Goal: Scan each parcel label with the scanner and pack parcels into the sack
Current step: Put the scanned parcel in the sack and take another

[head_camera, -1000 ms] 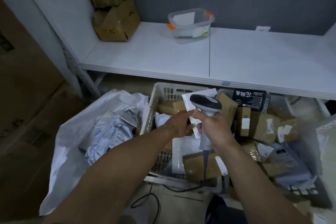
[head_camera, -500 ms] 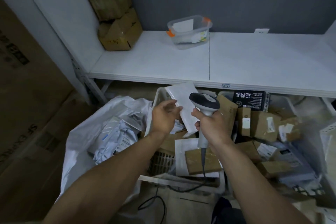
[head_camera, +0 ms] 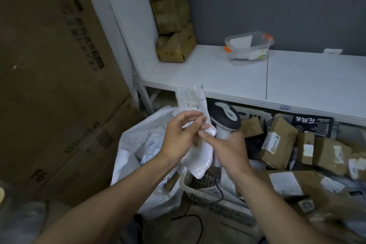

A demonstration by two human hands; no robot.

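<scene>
Listing from the head view.

1. Parcel [head_camera: 200, 157]: a soft white bag, upright and blurred, at frame centre. The left hand [head_camera: 177, 136] pinches it about its middle, fingers and thumb curled on the wrapper, probably to turn the label toward the reader. The label itself is not legible.
2. Scanner [head_camera: 224, 118]: at 3 o'clock of the parcel, just beside it. The right hand [head_camera: 229, 146] wraps the handle, thumb touching the parcel's lower half.
3. Sack [head_camera: 123, 154]: white, mouth open, at 8 o'clock of the hands, with white parcels inside. It likely stands close so scanned goods drop straight in.
4. Boxes [head_camera: 277, 140]: brown, heaped at 3 to 4 o'clock, apparently unscanned.
5. Basket [head_camera: 190, 186]: at 6 o'clock, beneath the parcel.
</scene>
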